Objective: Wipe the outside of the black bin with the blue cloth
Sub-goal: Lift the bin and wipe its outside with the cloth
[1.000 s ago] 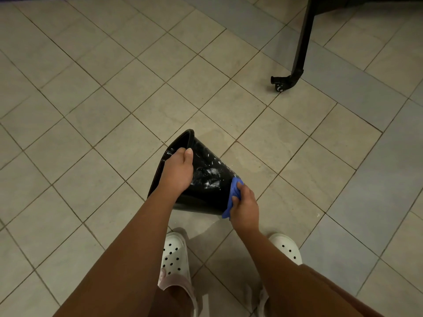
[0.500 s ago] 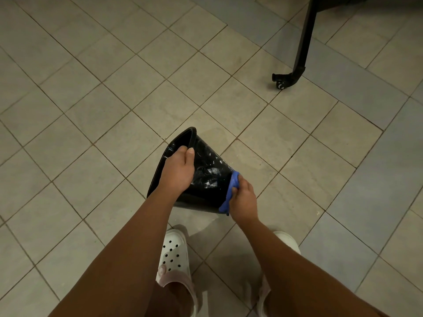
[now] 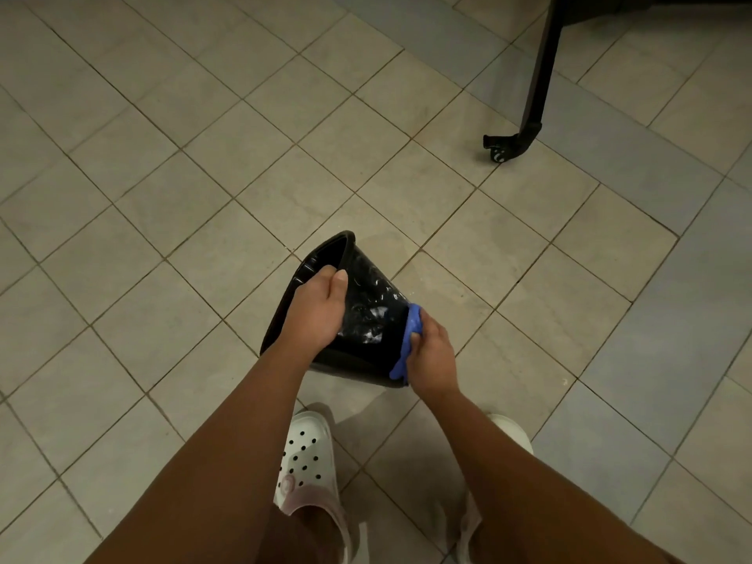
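Note:
The black bin is held tilted above the tiled floor, its open rim to the upper left and its base to the lower right. Pale smears show on its glossy side. My left hand grips the rim, fingers curled over the edge and thumb on the outside wall. My right hand holds the blue cloth bunched against the bin's base end. Most of the cloth is hidden between my hand and the bin.
Beige and grey floor tiles spread all around. A black stand leg with a caster stands at the upper right. My feet in white perforated clogs are directly below the bin.
My right hand has slid the blue cloth slightly upward along the bin's base end. My left hand keeps its grip on the rim, and the bin stays tilted the same way.

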A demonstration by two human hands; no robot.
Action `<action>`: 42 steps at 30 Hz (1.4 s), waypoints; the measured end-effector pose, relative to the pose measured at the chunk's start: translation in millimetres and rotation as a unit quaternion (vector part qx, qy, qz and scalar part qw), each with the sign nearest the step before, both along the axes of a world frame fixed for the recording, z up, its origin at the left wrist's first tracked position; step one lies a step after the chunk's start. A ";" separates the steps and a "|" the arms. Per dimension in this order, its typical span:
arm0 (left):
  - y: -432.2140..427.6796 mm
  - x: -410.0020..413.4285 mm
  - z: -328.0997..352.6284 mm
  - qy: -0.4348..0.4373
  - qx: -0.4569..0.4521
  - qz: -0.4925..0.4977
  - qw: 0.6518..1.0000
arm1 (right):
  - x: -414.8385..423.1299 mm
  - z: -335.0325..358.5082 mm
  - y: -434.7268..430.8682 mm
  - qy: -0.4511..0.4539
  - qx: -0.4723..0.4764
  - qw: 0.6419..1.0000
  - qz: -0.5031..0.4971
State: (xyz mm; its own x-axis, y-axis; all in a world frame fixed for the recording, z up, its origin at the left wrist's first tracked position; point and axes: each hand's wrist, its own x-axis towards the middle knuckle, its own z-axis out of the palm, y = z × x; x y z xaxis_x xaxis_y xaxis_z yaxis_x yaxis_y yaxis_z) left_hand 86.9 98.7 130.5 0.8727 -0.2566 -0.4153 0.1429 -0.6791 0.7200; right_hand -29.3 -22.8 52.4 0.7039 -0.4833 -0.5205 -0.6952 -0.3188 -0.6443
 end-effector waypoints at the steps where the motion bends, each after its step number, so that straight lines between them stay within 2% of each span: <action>1: -0.9 0.1 -0.4 -0.002 0.003 -0.004 1.000 | -0.6 0.5 5.7 0.016 -0.007 1.000 -0.015; 5: -3.1 1.0 -0.1 -0.010 0.013 -0.015 1.000 | 4.2 11.9 36.7 0.069 -0.052 0.994 -0.063; 8: -1.3 2.5 0.4 -0.009 0.014 -0.004 1.000 | 3.0 16.7 40.7 -0.019 -0.096 0.995 0.001; 11: 2.1 2.7 -0.3 -0.011 0.008 -0.007 1.000 | 6.2 7.6 12.4 -0.049 -0.063 0.995 0.057; 15: 2.0 1.3 -2.2 -0.023 0.021 -0.027 0.999 | 6.0 -11.1 -17.4 0.033 0.008 0.999 -0.002; 18: 2.9 3.5 -1.5 -0.037 0.036 -0.020 0.998 | -8.4 -6.0 3.4 0.052 -0.019 0.998 -0.022; 21: 3.4 4.9 -1.5 -0.040 0.043 -0.020 0.998 | -18.4 6.2 34.7 -0.036 -0.111 0.993 0.035; 23: 4.3 5.0 -2.0 -0.036 0.039 -0.018 0.998 | -11.6 6.0 33.7 -0.087 -0.129 0.986 0.068; 26: 5.5 4.3 -2.6 -0.038 0.038 -0.026 0.998 | 6.5 -0.6 7.3 -0.086 -0.085 0.989 0.079; 29: 1.1 1.0 -1.5 -0.047 0.042 -0.056 0.996 | 10.5 -19.8 -20.1 -0.016 -0.006 0.999 0.030; 32: -3.1 -0.4 -1.5 -0.051 0.049 -0.062 0.996 | -5.0 -30.3 -16.1 0.011 -0.002 1.000 -0.022; 34: -0.8 2.3 -1.1 -0.049 0.053 -0.040 0.997 | -18.5 -28.8 4.3 -0.015 -0.034 0.999 -0.028; 37: 5.6 7.1 -3.0 -0.046 0.057 -0.002 0.997 | -32.9 -15.3 41.1 -0.117 -0.088 0.989 0.018; 39: 8.4 7.7 -3.5 -0.036 0.054 0.017 0.998 | -33.3 -9.5 51.6 -0.182 -0.100 0.976 0.068; 42: 8.7 7.8 -3.3 -0.025 0.044 0.020 0.999 | -17.0 -7.4 41.1 -0.219 -0.092 0.964 0.119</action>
State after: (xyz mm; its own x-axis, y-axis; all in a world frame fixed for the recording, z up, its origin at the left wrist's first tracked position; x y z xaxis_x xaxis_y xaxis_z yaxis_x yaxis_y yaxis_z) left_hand 94.6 107.4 127.1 0.9013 -0.1859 -0.3912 0.1368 -0.7347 0.6644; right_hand -46.3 18.3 45.0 0.9391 -0.3366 -0.0690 -0.2624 -0.5729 -0.7765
